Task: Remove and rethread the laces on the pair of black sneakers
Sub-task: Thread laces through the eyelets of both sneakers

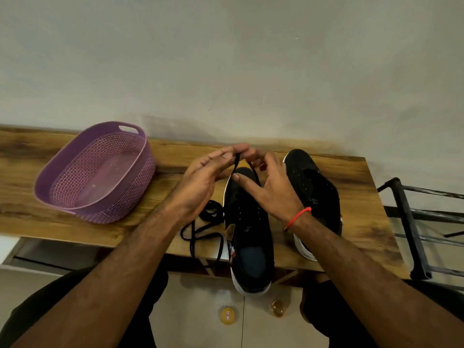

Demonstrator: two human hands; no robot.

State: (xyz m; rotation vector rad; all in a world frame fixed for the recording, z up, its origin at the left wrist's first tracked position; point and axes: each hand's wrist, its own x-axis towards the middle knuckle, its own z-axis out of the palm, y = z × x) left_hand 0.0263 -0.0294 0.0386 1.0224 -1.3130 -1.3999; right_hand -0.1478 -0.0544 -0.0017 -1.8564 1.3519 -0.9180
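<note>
Both hands meet at centre frame over the toe of the nearer sneaker (247,222), whose long axis runs from the lower centre edge of the table (351,222) up toward the wall. The left hand (200,182) pinches a black lace (236,164) by thumb and forefinger, its other fingers extended; the right hand (271,182) appears to hold the same lace with curled fingers, though the contact is obscured. The lace drops straight onto the toe eyelets, so both hands stand equally near; a second lace (200,227) lies loose left of the shoe, and the other sneaker (313,189) stands unlaced at right
</note>
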